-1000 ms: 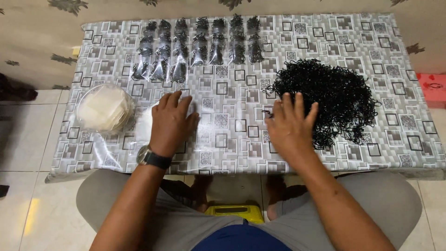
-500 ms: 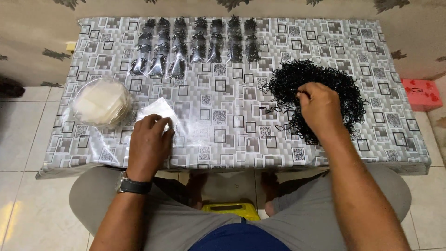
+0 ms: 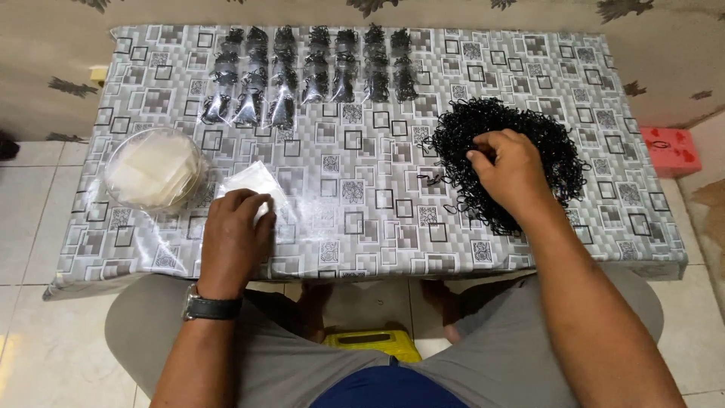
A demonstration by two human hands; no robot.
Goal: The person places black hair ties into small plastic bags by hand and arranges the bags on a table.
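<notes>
Grey, square-patterned oilcloth is covering a low table (image 3: 355, 204) standing on pale floor tiles against a leaf-printed wall. Near the table's front edge, the left hand (image 3: 234, 238), a dark watch (image 3: 211, 307) on its wrist, is pressing down on a small clear plastic bag (image 3: 253, 183), its fingers curled together over the bag's near end. Towards the right edge, the right hand (image 3: 510, 170) is resting on a heap of small black elastic bands (image 3: 513, 151), fingertips pinching into the bands. A clear round tub (image 3: 151, 168) of empty bags is sitting by the left edge. Filled packets (image 3: 310, 75) are lying in rows along the far edge.
</notes>
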